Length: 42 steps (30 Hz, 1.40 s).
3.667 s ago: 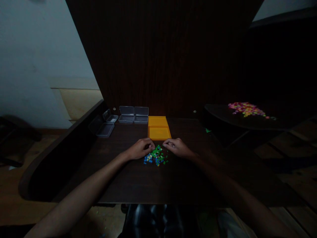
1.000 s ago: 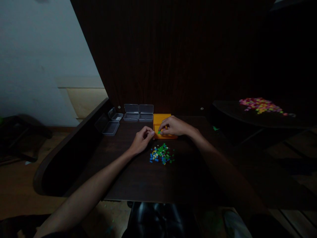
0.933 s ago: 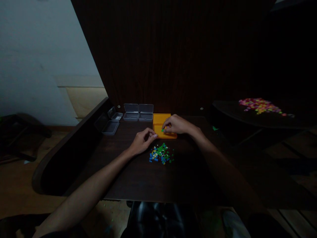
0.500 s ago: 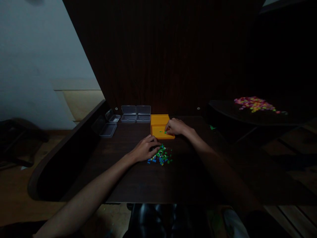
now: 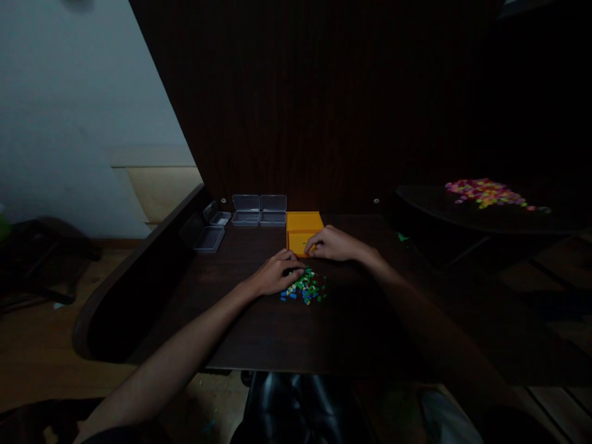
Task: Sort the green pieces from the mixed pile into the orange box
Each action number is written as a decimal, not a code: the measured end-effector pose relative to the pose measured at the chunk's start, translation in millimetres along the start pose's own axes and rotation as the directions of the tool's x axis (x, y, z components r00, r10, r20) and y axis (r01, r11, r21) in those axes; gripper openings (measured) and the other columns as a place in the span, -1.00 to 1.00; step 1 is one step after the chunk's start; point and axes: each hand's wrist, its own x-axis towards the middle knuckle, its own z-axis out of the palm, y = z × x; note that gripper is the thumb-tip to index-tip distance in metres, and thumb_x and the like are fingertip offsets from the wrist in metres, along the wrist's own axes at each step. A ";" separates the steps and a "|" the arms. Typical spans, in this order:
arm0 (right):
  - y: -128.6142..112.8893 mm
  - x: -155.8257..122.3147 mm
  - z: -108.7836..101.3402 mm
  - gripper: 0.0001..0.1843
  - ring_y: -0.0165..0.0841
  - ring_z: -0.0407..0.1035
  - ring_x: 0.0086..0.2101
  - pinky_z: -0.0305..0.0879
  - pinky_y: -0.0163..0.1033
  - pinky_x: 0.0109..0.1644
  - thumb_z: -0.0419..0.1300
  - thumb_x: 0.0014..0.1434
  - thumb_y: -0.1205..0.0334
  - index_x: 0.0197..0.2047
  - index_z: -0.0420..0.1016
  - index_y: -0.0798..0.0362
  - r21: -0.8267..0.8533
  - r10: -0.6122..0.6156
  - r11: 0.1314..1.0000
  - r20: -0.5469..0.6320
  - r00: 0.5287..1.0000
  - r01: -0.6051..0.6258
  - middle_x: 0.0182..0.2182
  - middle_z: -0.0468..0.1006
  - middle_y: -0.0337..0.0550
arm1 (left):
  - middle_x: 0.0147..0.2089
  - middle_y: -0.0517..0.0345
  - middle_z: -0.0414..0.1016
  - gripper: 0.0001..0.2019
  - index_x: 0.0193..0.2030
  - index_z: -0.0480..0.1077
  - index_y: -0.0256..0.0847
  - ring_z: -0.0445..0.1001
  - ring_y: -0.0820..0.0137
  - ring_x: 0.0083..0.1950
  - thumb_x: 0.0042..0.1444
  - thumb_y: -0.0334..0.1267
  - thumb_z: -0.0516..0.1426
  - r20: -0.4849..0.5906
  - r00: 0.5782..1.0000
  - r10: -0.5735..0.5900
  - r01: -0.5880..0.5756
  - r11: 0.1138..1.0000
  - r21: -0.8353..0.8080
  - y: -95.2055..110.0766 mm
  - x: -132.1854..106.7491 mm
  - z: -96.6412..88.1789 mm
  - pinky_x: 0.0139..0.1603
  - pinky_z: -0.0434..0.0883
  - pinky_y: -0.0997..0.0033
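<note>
Clearly most of the sorting remains, judging by the pile. The left hand (image 5: pixel 276 275) lies curled on the tabletop (image 5: pixel 259 327), fingertips in the near-left edge of the heap of small blocks (image 5: pixel 304 288), green, blue and pale; whether it pinches one I cannot tell. The right hand (image 5: pixel 333 243), fingers drawn together, rests at the near right corner of the orange tray (image 5: pixel 300 227), just behind the heap; what it holds is hidden. Only a speck or two shows in the tray. Farther left, the clear boxes (image 5: pixel 259 211) look bare. A second colourful pile (image 5: pixel 485 192) sits well apart on the right.
</note>
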 end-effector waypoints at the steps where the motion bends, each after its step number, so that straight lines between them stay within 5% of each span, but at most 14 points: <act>1: -1.7 -6.0 5.4 -0.70 -0.48 0.26 -0.55 0.09 -0.38 -0.42 0.16 0.06 0.40 -0.18 0.66 0.03 0.051 -0.027 0.998 -0.005 1.000 0.027 -0.56 0.49 -0.28 | -0.20 0.04 0.43 -0.74 -0.08 0.53 -0.21 0.38 0.29 -0.09 0.30 -0.19 0.05 0.003 1.000 0.009 -0.009 1.000 -0.001 -0.1 -0.1 -0.5 -0.01 0.34 0.31; 8: 5.7 -38.0 49.2 -0.59 -0.49 0.25 -0.55 0.11 -0.39 -0.39 0.10 0.07 0.44 -0.06 0.62 0.07 0.110 0.026 0.994 -0.099 0.995 -0.015 -0.51 0.55 -0.24 | -0.20 0.02 0.43 -0.72 -0.07 0.53 -0.25 0.38 0.27 -0.08 0.24 -0.14 0.10 0.008 0.999 0.035 -0.036 0.999 0.033 0.8 -0.8 -3.5 -0.01 0.37 0.28; 14: 9.1 -37.9 64.7 -0.59 -0.42 0.40 -0.43 0.22 -0.35 -0.31 0.08 0.15 0.39 0.03 0.58 0.05 0.119 0.069 0.992 -0.172 0.983 -0.049 -0.33 0.63 -0.16 | -0.07 0.01 0.46 -0.70 0.01 0.48 -0.21 0.39 0.25 0.00 0.17 -0.16 0.16 0.032 0.993 0.114 -0.115 0.993 0.004 6.4 -3.7 -9.0 0.07 0.38 0.24; 42: 18.0 -40.1 63.1 -0.71 -0.50 0.13 -0.57 0.04 -0.38 -0.47 0.16 0.17 0.15 -0.23 0.63 0.15 0.315 0.074 0.949 -0.178 0.981 -0.015 -0.60 0.41 -0.26 | -0.09 -0.02 0.55 -0.72 -0.06 0.54 -0.26 0.45 0.26 -0.03 0.22 -0.14 0.15 0.047 0.978 0.203 -0.207 0.973 0.099 9.3 -3.4 -8.5 0.06 0.41 0.21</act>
